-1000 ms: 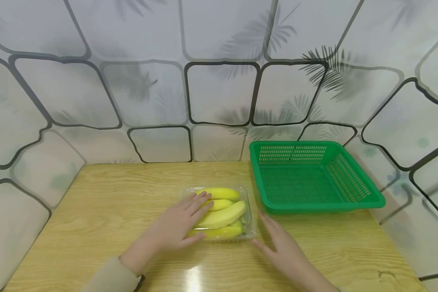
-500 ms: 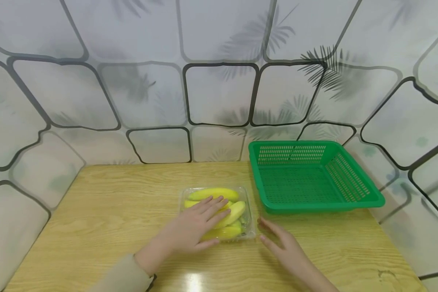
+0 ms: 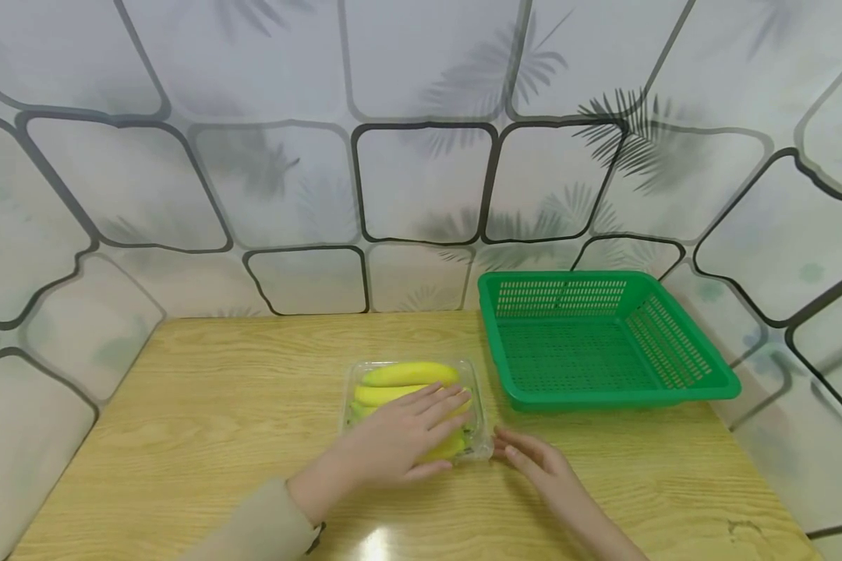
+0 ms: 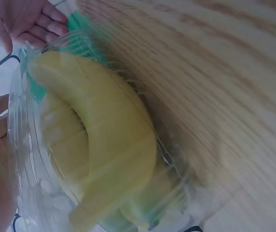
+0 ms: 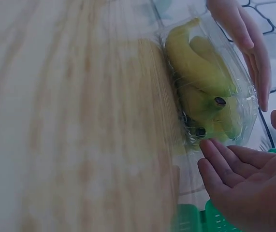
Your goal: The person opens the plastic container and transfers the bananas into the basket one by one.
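A clear plastic clamshell box [image 3: 480,444] holding several yellow bananas [image 3: 410,374] sits on the wooden table. My left hand [image 3: 400,432] lies flat across its top, fingers straight and pointing right, covering the front bananas in the head view. At the box's front right corner is my right hand [image 3: 543,471], fingers slightly bent and palm turned toward the box. In the right wrist view, the right fingertips [image 5: 210,147] are right at the end of the box, near dark banana tips [image 5: 220,101]. Through the plastic, the left wrist view shows one large curved banana [image 4: 123,135].
A green plastic basket [image 3: 610,403] with slotted walls stands at the back right of the table [image 3: 217,405], just beyond the right hand. Patterned wall covering [image 3: 428,183] borders the table at the back and on both sides.
My left hand has slid right across the top of the box, uncovering the bananas' left ends. The right hand's fingers have bent and come up to the box's corner. Box and basket stay put.
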A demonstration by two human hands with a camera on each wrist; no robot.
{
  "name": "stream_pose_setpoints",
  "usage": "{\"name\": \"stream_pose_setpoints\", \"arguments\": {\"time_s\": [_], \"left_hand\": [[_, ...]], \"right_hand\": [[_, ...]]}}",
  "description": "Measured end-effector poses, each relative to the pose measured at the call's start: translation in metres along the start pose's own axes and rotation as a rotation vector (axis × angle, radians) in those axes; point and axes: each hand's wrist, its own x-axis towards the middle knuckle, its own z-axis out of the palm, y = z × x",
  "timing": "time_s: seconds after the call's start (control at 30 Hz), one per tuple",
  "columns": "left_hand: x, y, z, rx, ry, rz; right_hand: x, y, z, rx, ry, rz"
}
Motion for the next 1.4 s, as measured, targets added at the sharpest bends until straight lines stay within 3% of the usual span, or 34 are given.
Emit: {"name": "stream_pose_setpoints", "arguments": {"time_s": [0.33, 0.57, 0.87, 1.23, 1.4], "left_hand": [[0.015, 0.007, 0.001, -0.002, -0.041, 0.010], [0.022, 0.010, 0.002, 0.043, -0.077, 0.018], [0.026, 0.014, 0.007, 0.050, -0.103, 0.017], [0.029, 0.017, 0.007, 0.085, -0.134, 0.011], [0.031, 0.017, 0.007, 0.071, -0.098, 0.016]], "right_hand": [[0.003, 0.003, -0.002, 0.099, -0.049, 0.030], [0.003, 0.008, 0.000, 0.248, -0.095, -0.037], [0.001, 0.010, 0.002, 0.411, -0.122, 0.094], [0.002, 0.013, 0.001, 0.588, -0.181, 0.087], [0.004, 0.013, -0.001, 0.683, -0.214, 0.085]]}}
